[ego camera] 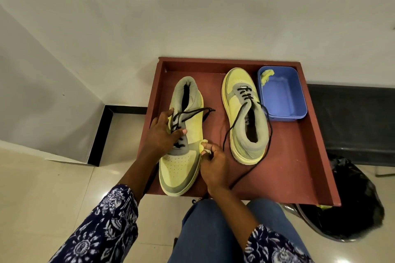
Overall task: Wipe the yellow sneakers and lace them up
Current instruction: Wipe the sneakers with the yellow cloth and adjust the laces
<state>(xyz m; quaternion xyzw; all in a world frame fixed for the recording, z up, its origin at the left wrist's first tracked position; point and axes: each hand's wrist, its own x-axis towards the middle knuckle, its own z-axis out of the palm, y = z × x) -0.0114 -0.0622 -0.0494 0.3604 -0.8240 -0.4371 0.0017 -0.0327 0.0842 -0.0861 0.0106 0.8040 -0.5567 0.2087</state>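
Note:
Two yellow-and-grey sneakers lie on a red-brown tray [299, 166]. The left sneaker [181, 164] points its toe toward me; my left hand [164, 132] grips it over the tongue and black laces. My right hand [213, 164] presses a small yellow cloth [203, 144] against that shoe's right side. The right sneaker [243, 113] points its toe away, with its black lace [250, 168] loose and trailing across the tray toward me.
A blue plastic tub [284, 96] holding another yellow cloth [267, 77] stands at the tray's back right corner. A black bin bag [352, 198] sits on the floor at the right. White walls rise behind and to the left. My knee in jeans [224, 230] is below the tray.

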